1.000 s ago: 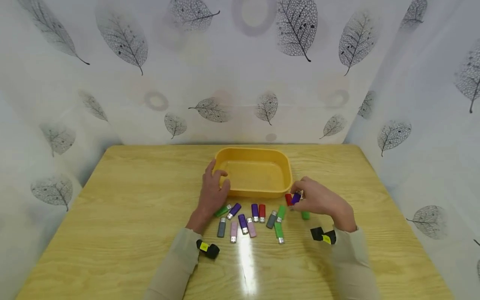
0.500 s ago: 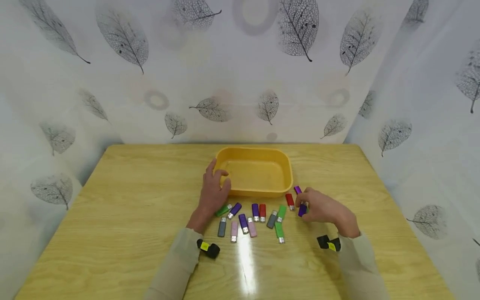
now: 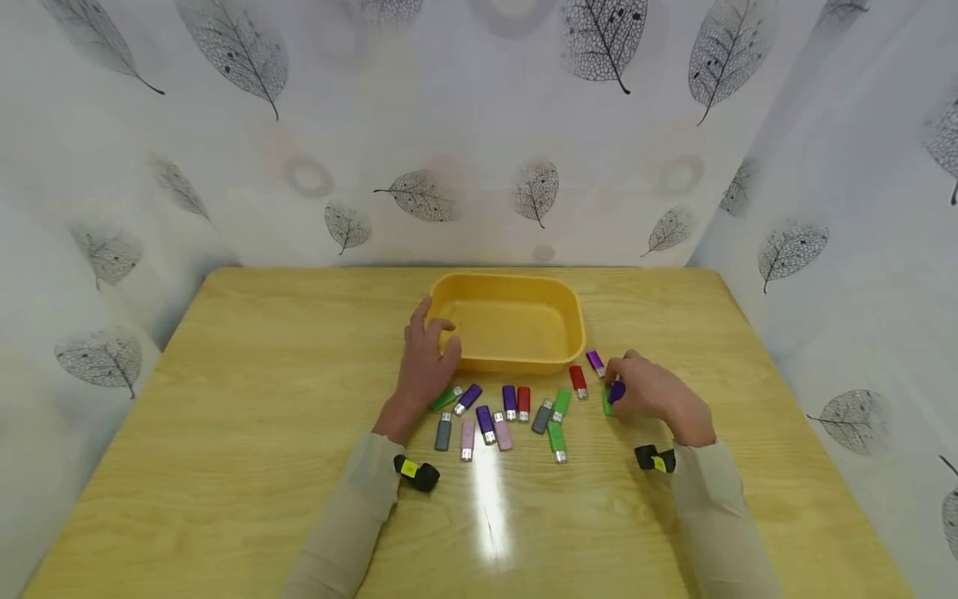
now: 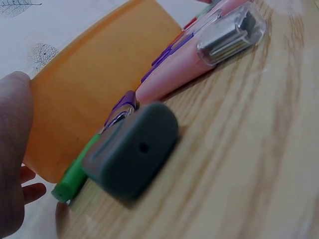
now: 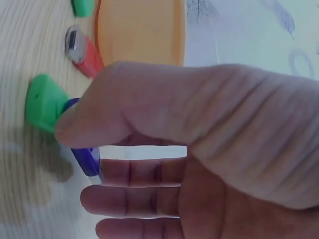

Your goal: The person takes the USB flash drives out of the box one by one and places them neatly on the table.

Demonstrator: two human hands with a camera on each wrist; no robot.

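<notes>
My left hand (image 3: 428, 358) holds the near left corner of the yellow plastic basin (image 3: 516, 364), thumb and index finger bent at its rim. In the left wrist view, the thumb (image 4: 15, 99) lies against the basin wall (image 4: 84, 94). My right hand (image 3: 659, 399) pinches a purple USB stick (image 3: 617, 392) between thumb and fingers, right of the basin. Just beside that stick is a green USB stick (image 3: 608, 405), partly hidden by the hand. Nearby lie a red USB stick (image 3: 578, 381) and another purple USB stick (image 3: 595, 363) on the table.
Several more USB sticks lie in front of the basin, including a grey one (image 3: 443, 433), a pink one (image 3: 467, 439) and a green one (image 3: 557, 441). The wooden table (image 3: 224, 433) ends at a leaf-patterned curtain (image 3: 449, 125) behind and at the sides.
My right hand has shifted slightly right, keeping hold of a purple USB stick. Another purple stick beside it is now uncovered on the table. The left hand stays put; the head view tilts down.
</notes>
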